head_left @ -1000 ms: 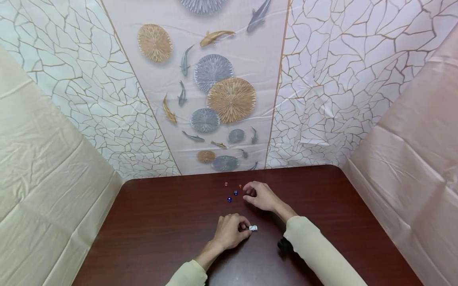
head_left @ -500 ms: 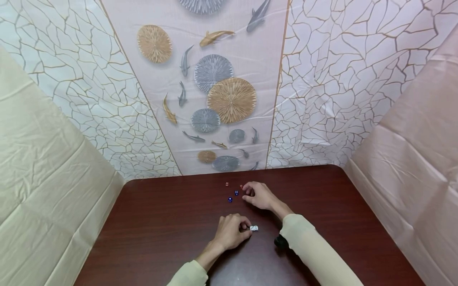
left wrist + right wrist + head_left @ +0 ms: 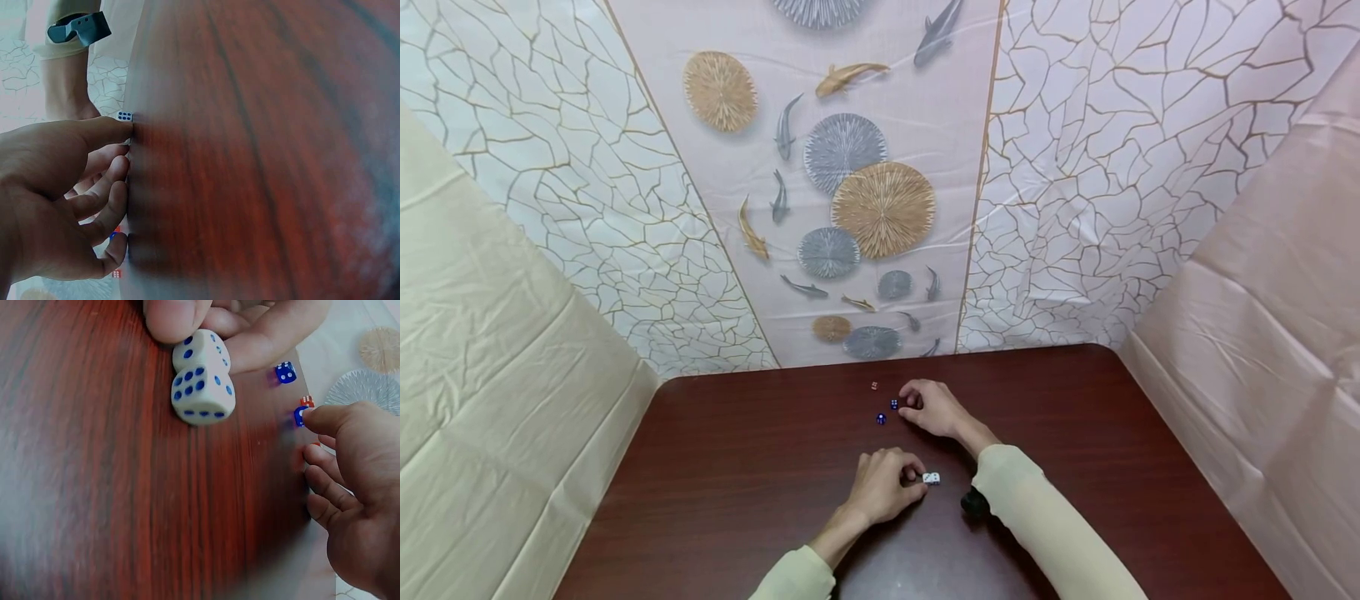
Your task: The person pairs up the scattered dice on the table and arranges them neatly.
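Two white dice with blue pips stand side by side on the table. My left hand [image 3: 883, 487] pinches the nearer-left white die [image 3: 197, 345] between thumb and forefinger, and the other white die [image 3: 203, 399] touches its right side. Towards the back, my right hand [image 3: 934, 410] is low over the table, thumb and forefinger apart beside a blue die [image 3: 894, 404]. A second blue die [image 3: 881, 419] lies just left of it. One red die [image 3: 874, 386] shows farther back; another red die [image 3: 316, 444] is mostly hidden behind the right hand's fingers.
The dark red-brown wooden table [image 3: 737, 467] runs back to a patterned cloth wall [image 3: 880, 283]. Pale cloth hangs at the left [image 3: 490, 358] and right [image 3: 1247, 333]. A black device [image 3: 974, 503] is strapped under the right sleeve.
My right hand has shifted slightly left, closer to the blue dice, and now covers the right-hand red die in the head view. The left hand and white dice have stayed put.
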The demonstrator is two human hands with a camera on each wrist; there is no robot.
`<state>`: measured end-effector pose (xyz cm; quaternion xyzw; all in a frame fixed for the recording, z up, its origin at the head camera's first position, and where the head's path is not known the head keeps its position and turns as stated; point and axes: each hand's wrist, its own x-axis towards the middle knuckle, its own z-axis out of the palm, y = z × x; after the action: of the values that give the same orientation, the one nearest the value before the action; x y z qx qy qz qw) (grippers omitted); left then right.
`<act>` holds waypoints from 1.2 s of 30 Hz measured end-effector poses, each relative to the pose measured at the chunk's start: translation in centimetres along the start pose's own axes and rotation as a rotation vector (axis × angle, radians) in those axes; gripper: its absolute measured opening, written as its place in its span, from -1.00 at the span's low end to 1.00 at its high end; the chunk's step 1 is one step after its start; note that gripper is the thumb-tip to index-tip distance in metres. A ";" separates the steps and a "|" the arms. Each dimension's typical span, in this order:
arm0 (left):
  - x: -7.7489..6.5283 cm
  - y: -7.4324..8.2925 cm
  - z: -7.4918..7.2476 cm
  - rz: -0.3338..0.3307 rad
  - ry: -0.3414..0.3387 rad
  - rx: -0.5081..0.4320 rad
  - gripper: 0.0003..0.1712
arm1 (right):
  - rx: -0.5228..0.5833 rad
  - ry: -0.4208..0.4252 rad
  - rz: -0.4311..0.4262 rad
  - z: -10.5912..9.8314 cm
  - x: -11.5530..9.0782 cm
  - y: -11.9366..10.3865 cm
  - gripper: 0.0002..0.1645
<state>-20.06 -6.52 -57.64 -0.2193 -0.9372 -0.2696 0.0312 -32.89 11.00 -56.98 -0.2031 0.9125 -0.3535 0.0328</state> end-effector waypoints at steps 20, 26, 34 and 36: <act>-0.1 0.0 0.0 -0.002 0.005 0.006 -0.84 | -0.049 0.062 0.010 1.4 0.7 -0.8 -0.93; -0.1 0.0 0.0 -0.010 0.000 0.000 -0.84 | -0.054 0.067 0.010 1.5 0.7 -0.7 -0.95; -0.1 0.0 0.0 -0.009 0.000 -0.009 -0.84 | -0.049 0.071 -0.005 1.5 0.7 -0.6 -0.94; -0.1 0.0 0.0 -0.007 0.001 -0.010 -0.84 | -0.044 0.070 -0.007 1.4 0.7 -0.7 -0.94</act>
<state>-19.99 -6.57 -57.68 -0.2158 -0.9365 -0.2746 0.0296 -32.95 9.36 -57.55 -0.1945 0.9200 -0.3403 -0.0048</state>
